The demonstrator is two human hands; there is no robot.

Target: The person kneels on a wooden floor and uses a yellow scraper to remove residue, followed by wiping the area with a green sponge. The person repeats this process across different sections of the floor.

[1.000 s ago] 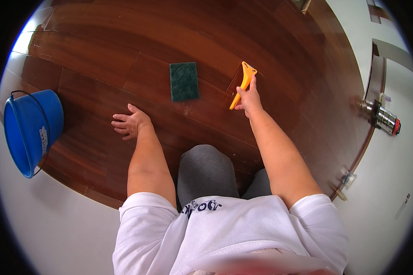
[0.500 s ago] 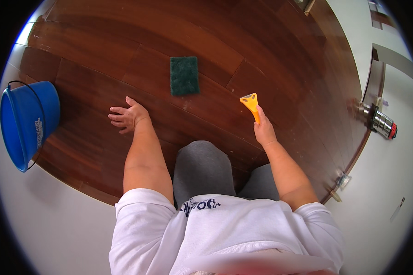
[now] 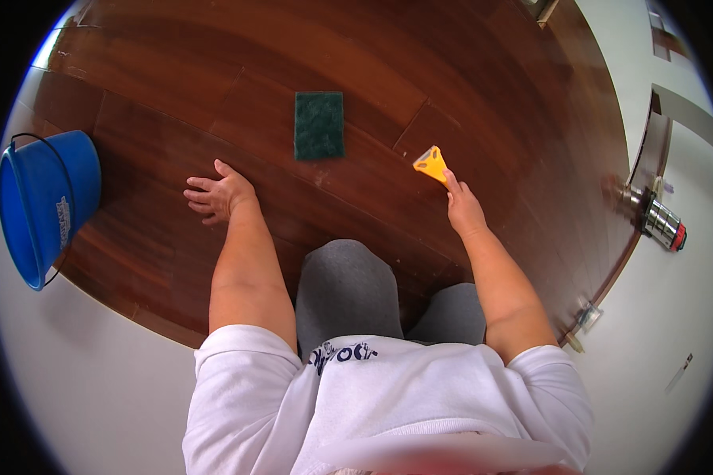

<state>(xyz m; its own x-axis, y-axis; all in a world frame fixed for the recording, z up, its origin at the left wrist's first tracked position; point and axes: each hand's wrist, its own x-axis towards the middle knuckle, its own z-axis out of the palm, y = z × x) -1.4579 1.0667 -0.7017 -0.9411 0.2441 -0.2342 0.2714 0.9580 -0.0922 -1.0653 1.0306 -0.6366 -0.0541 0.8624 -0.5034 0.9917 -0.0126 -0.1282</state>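
Observation:
My right hand [image 3: 465, 207] is closed round the handle of a yellow scraper [image 3: 430, 163]. The scraper's wide head points forward and slightly left, its thin blade edge at the brown wooden plank floor [image 3: 158, 95]. My fingers cover most of the handle. Fingers spread and palm down, my left hand [image 3: 223, 192] rests on the planks and holds nothing. Between the two hands, farther forward, a dark green scouring pad [image 3: 319, 127] lies flat on the wood.
At the far left, a blue bucket [image 3: 85, 170] with a black handle appears tipped toward the left. A silver cylinder with a red end [image 3: 664, 222] is by the right edge of the planks, with a small clear object [image 3: 589, 317] nearer. Pale surfaces border the wood.
My right hand has moved a little forward and right, and the scraper has turned, its head leaning more to the left. My left hand keeps its pose; the whole view has shifted slightly.

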